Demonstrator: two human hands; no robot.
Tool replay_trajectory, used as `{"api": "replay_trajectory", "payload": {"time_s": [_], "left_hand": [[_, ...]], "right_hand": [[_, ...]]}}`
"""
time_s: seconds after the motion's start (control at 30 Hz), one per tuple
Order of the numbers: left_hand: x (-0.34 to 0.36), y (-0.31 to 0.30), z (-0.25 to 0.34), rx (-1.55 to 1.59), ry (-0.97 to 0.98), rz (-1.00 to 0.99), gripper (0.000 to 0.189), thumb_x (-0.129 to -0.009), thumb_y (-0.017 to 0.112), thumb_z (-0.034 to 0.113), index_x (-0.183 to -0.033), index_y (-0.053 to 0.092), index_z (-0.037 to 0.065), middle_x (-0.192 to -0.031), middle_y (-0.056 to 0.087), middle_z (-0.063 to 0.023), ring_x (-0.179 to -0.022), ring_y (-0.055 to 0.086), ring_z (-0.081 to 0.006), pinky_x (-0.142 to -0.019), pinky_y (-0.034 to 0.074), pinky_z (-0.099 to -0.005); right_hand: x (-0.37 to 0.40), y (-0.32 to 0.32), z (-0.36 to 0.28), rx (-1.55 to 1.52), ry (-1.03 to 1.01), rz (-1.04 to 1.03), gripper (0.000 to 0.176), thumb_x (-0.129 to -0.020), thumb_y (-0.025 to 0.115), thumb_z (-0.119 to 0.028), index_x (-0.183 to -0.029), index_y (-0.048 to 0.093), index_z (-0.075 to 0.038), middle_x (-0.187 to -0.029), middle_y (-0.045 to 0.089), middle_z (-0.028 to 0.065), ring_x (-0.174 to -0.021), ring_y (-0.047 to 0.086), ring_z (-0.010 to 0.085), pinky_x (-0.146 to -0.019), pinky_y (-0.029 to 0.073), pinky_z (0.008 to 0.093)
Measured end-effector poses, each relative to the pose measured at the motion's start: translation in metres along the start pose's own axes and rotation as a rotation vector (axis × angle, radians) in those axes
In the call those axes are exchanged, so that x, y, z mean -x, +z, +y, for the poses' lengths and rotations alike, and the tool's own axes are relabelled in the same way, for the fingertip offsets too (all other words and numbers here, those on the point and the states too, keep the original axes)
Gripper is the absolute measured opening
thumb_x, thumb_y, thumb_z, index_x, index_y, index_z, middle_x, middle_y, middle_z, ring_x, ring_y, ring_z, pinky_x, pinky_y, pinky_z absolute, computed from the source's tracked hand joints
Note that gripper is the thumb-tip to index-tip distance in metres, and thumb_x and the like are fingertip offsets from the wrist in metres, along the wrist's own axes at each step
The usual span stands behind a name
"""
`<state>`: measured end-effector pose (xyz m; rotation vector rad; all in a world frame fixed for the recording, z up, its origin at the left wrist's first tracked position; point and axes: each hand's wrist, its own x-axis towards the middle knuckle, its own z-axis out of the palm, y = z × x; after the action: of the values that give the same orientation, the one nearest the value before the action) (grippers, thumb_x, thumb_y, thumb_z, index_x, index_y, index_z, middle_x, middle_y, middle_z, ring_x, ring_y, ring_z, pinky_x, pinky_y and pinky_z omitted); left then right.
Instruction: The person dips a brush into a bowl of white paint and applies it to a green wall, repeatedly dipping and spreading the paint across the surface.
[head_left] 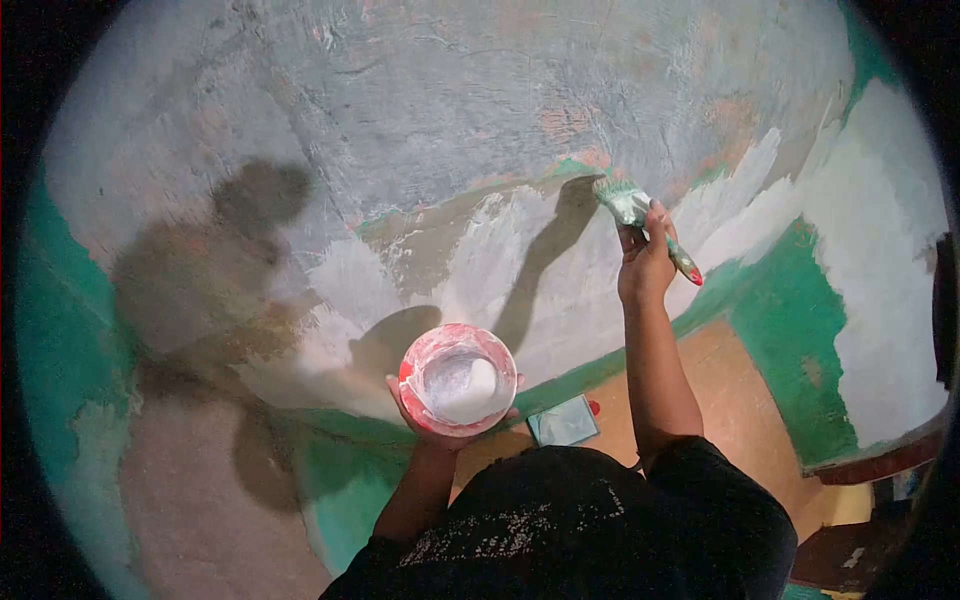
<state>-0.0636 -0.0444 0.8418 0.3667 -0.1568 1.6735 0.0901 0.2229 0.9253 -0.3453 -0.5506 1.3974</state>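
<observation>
My right hand (648,252) is closed around a wide paintbrush (625,203) with a green handle and red tip. Its white-coated bristles are up at the wall (430,110), by the border between grey plaster and fresh white paint (560,290). Low in front of my body, my left hand (440,432) grips a red bucket (458,332) from below and the side. White paint (462,385) lies inside the bucket, and smears of it coat the inner rim.
Green painted patches (790,330) show on the wall at right and lower left. On the tan floor (700,380) lies a small pale rectangular box (563,421) beside a red round thing (595,408). Dark objects (860,555) sit at the lower right. My shadow falls on the wall at left.
</observation>
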Motion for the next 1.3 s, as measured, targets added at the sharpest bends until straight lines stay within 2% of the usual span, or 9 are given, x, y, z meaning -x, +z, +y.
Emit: {"api": "replay_trajectory", "payload": {"time_s": [0.13, 0.3, 0.43, 0.67, 0.73, 0.8, 0.93, 1.1, 1.3], "left_hand": [[0.005, 0.007, 0.005, -0.029, 0.006, -0.018, 0.113, -0.064, 0.045, 0.091, -0.149, 0.02, 0.02, -0.149, 0.024, -0.0234, -0.127, 0.029, -0.0616, -0.09, 0.034, -0.0789], [0.021, -0.004, 0.008, -0.025, -0.009, 0.097, 0.115, -0.063, 0.045, 0.091, -0.149, 0.02, 0.019, -0.149, 0.023, -0.0253, -0.128, 0.027, -0.0615, -0.09, 0.036, -0.0781], [0.023, -0.008, 0.009, -0.03, -0.011, 0.125, 0.115, -0.063, 0.046, 0.091, -0.149, 0.02, 0.019, -0.149, 0.021, -0.0255, -0.128, 0.026, -0.0612, -0.09, 0.035, -0.0783], [0.024, -0.008, 0.008, -0.057, 0.0, 0.122, 0.112, -0.065, 0.052, 0.086, -0.149, 0.021, 0.018, -0.149, 0.022, -0.0252, -0.129, 0.025, -0.0602, -0.092, 0.034, -0.0787], [0.024, -0.014, 0.008, -0.064, -0.003, 0.099, 0.112, -0.065, 0.053, 0.086, -0.149, 0.021, 0.018, -0.149, 0.022, -0.0255, -0.13, 0.025, -0.0604, -0.092, 0.033, -0.0789], [0.024, -0.014, 0.008, -0.076, -0.014, 0.101, 0.112, -0.066, 0.054, 0.085, -0.149, 0.021, 0.018, -0.149, 0.022, -0.0259, -0.129, 0.025, -0.0606, -0.092, 0.033, -0.079], [0.022, -0.008, 0.01, -0.108, -0.033, 0.124, 0.111, -0.066, 0.055, 0.084, -0.148, 0.022, 0.017, -0.147, 0.024, -0.0271, -0.128, 0.026, -0.0611, -0.091, 0.034, -0.0789], [0.023, -0.01, 0.01, -0.095, -0.007, 0.183, 0.115, -0.063, 0.052, 0.088, -0.148, 0.022, 0.018, -0.148, 0.023, -0.0275, -0.126, 0.027, -0.064, -0.088, 0.036, -0.0797], [0.017, -0.006, 0.003, -0.028, -0.019, 0.199, 0.114, -0.063, 0.048, 0.09, -0.149, 0.021, 0.021, -0.149, 0.022, -0.0262, -0.126, 0.027, -0.0642, -0.088, 0.035, -0.0806]], "right_hand": [[-0.017, -0.001, 0.025, 0.105, -0.037, -0.06, 0.039, -0.096, 0.055, -0.015, -0.132, 0.047, -0.004, -0.122, 0.056, 0.0097, -0.106, 0.058, 0.0178, -0.089, 0.051, 0.0315], [-0.013, -0.006, 0.057, 0.351, -0.104, -0.092, 0.034, -0.094, 0.055, -0.012, -0.126, 0.054, 0.001, -0.123, 0.056, 0.014, -0.106, 0.059, 0.0224, -0.081, 0.055, 0.0326], [0.0, -0.02, 0.056, 0.225, 0.12, -0.007, 0.033, -0.093, 0.056, -0.011, -0.124, 0.053, -0.002, -0.119, 0.057, 0.0122, -0.103, 0.06, 0.0216, -0.085, 0.053, 0.0335], [-0.013, 0.001, 0.036, 0.065, -0.025, 0.045, 0.039, -0.093, 0.059, -0.017, -0.128, 0.049, -0.004, -0.119, 0.056, 0.0111, -0.105, 0.058, 0.0213, -0.087, 0.052, 0.0344], [-0.019, -0.012, 0.066, 0.163, -0.053, 0.017, 0.03, -0.092, 0.061, -0.014, -0.119, 0.057, -0.002, -0.114, 0.06, 0.0125, -0.103, 0.058, 0.0198, -0.085, 0.05, 0.0324], [-0.013, -0.022, 0.08, 0.643, -0.483, -0.144, 0.022, -0.091, 0.062, -0.012, -0.111, 0.062, -0.002, -0.113, 0.062, 0.0127, -0.102, 0.058, 0.0192, -0.085, 0.049, 0.0312], [-0.007, -0.028, 0.057, 0.236, 0.046, -0.024, 0.016, -0.091, 0.06, -0.01, -0.105, 0.063, -0.003, -0.119, 0.06, 0.0136, -0.101, 0.059, 0.0193, -0.087, 0.05, 0.033], [-0.021, -0.017, 0.054, 0.022, -0.07, 0.128, 0.031, -0.092, 0.06, -0.013, -0.121, 0.054, -0.002, -0.117, 0.059, 0.0112, -0.1, 0.06, 0.0199, -0.086, 0.051, 0.0344], [0.008, 0.005, 0.096, 0.286, -0.13, -0.09, 0.015, -0.09, 0.059, -0.006, -0.101, 0.065, 0.003, -0.122, 0.06, 0.0143, -0.109, 0.054, 0.0174, -0.087, 0.045, 0.0273]]}}
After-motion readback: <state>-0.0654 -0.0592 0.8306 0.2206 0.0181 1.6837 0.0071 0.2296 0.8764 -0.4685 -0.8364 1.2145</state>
